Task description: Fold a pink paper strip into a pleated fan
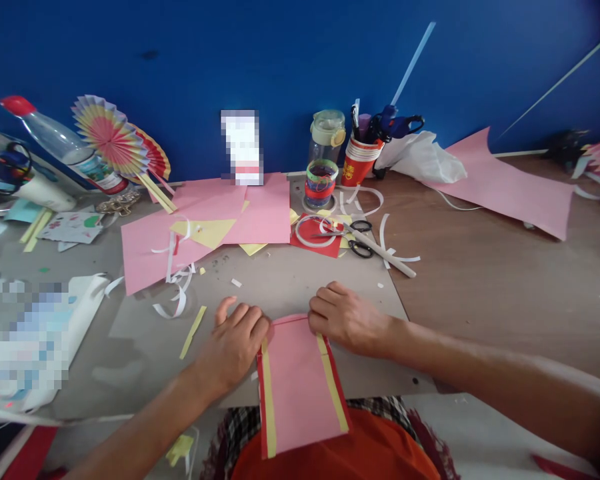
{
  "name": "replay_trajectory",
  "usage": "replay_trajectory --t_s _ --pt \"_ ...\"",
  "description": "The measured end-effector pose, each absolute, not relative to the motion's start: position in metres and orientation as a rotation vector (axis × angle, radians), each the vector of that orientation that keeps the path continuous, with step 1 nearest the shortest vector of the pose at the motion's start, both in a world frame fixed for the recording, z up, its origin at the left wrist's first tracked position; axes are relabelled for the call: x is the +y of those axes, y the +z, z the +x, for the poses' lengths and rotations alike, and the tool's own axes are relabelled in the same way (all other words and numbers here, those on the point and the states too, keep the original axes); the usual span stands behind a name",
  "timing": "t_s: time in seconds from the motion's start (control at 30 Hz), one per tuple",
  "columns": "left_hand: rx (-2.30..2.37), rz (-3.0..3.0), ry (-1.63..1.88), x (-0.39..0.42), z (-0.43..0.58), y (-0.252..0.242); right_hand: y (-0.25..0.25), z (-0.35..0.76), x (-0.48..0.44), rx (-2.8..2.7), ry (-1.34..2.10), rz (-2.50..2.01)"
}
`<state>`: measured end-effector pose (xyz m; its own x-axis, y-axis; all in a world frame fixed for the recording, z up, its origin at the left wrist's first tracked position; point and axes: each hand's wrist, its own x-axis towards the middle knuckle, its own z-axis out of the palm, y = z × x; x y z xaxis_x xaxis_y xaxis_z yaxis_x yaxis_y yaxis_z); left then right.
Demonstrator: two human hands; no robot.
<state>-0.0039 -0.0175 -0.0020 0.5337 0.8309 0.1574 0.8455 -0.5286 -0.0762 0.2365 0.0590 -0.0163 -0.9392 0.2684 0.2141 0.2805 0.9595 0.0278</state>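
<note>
A pink paper sheet point(303, 393) with yellow and red strips along its two long sides lies over the table's near edge, its lower end hanging above my lap. Its far end is folded or rolled into a narrow band. My left hand point(240, 343) grips the left far corner, fingers curled over it. At the right far corner my right hand point(347, 320) is closed on the same sheet, the fingertips partly hidden. Just beyond my hands are small white paper scraps point(237, 283). A yellow strip point(193, 332) rests left of my left hand.
Pink sheets point(260, 213) lie toward the back, beneath a phone point(243, 147). Scissors point(361, 248) and a pale stick point(380, 251) are at right of centre. Behind them stand a bottle point(326, 133) and red paper cups point(359, 160). Paper fans point(111, 137) lean at back left.
</note>
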Motion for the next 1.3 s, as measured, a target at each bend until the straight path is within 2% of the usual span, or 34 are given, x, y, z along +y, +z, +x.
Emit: replay_trajectory --t_s 1.3 --pt "-1.484 -2.859 -0.138 -0.021 -0.014 -0.004 -0.017 0.241 0.056 -2.954 0.042 -0.434"
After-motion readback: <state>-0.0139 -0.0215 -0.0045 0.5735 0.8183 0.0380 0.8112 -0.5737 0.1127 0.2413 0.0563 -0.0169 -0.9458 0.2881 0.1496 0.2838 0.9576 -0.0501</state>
